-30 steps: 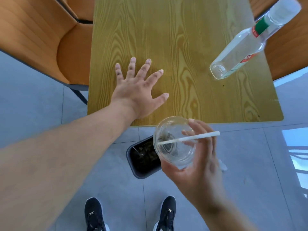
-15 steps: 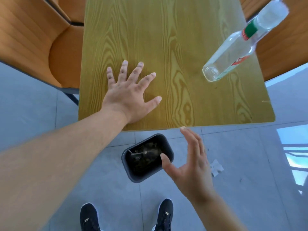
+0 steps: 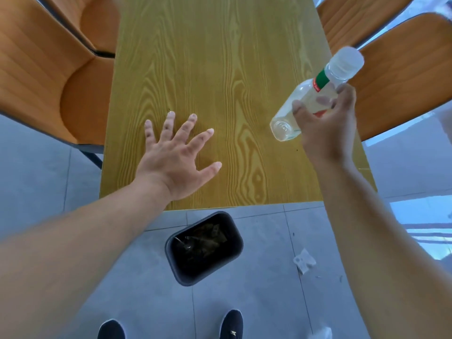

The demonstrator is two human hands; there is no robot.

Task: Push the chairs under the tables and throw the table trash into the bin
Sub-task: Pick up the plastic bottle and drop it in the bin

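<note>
Left hand [image 3: 175,165]: we see it flat on the table [image 3: 220,69], fingers spread wide, holding nothing, near the table's 6 o'clock edge.
Right hand [image 3: 326,126]: we see it curled around the bottle [image 3: 310,99], thumb on one side and fingers on the other; whether the grasp is firm we cannot tell.
Bottle: clear plastic, white cap, red and green label, standing at the table's 4 o'clock corner.
Bin [image 3: 204,248]: dark, on the grey floor just past the table's 6 o'clock edge, trash inside.
Chairs: orange, one at 9 o'clock [image 3: 49,77], one at 3 o'clock [image 3: 401,77].
Paper scrap [image 3: 304,260]: on the floor, at the bin's 3 o'clock.
</note>
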